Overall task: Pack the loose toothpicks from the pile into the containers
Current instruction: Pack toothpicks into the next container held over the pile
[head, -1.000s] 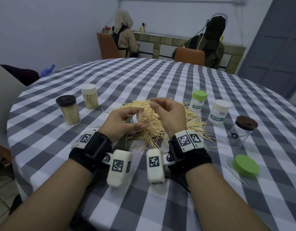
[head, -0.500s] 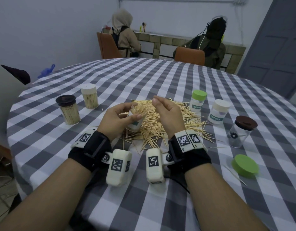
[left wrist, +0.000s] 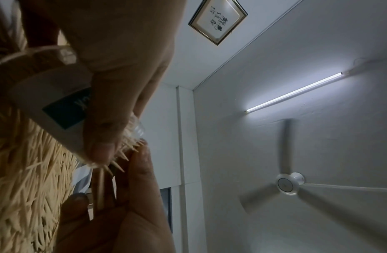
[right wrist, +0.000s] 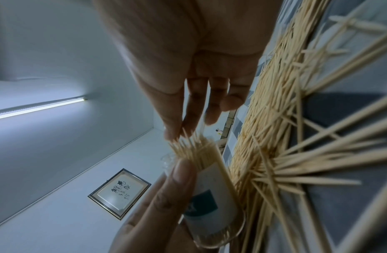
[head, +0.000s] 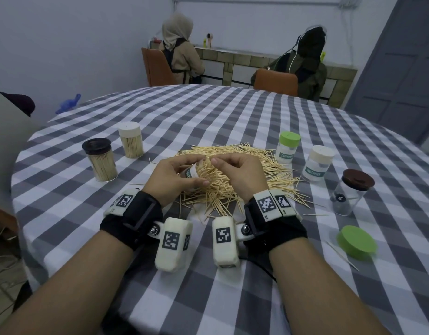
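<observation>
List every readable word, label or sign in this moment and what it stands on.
"TOOTHPICK": label of the green-lidded container.
"TOOTHPICK": label of the white-lidded container.
"TOOT", rest hidden: label of the open container gripped by the left hand.
Framed picture: handwriting, unreadable.
Wrist markers: patterns only.

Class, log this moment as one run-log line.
left hand: grips container | right hand: feeding toothpicks into it | pile: remains
</observation>
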